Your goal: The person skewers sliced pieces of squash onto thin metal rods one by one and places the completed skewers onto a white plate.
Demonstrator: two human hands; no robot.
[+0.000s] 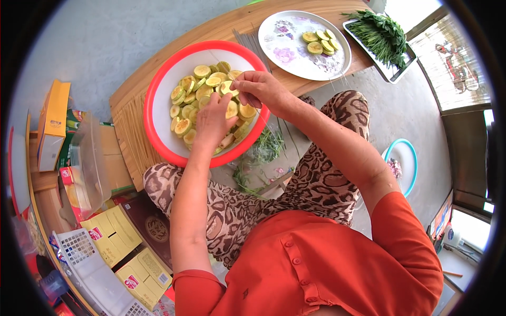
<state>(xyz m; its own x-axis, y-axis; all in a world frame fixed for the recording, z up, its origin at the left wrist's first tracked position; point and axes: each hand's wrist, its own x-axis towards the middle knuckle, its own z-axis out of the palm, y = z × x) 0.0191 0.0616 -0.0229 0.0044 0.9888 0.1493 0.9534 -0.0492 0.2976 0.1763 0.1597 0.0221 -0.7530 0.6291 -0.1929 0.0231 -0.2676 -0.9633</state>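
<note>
A large white bowl with a red rim [162,146] holds many round slices of zucchini [202,71], some browned in the middle. My right hand [257,87] is over the bowl's right side, pinching a thin metal skewer [220,61] that slants across the bowl. Lower and to the left, my left hand [215,118] reaches into the bowl with its fingertips at the slices, close to the right fingers. Whether it grips a slice is hidden by the hand. Beyond the bowl, a flowered white plate [272,63] carries several zucchini slices [315,48].
The wooden table [174,43] bears thin metal skewers [253,44] and bamboo skewers [136,130]. A tray [411,59] of leafy greens [381,37] juts over its right end. Boxes [112,235] and a white plastic basket [89,272] stand left; a blue-rimmed bowl [415,166] sits right.
</note>
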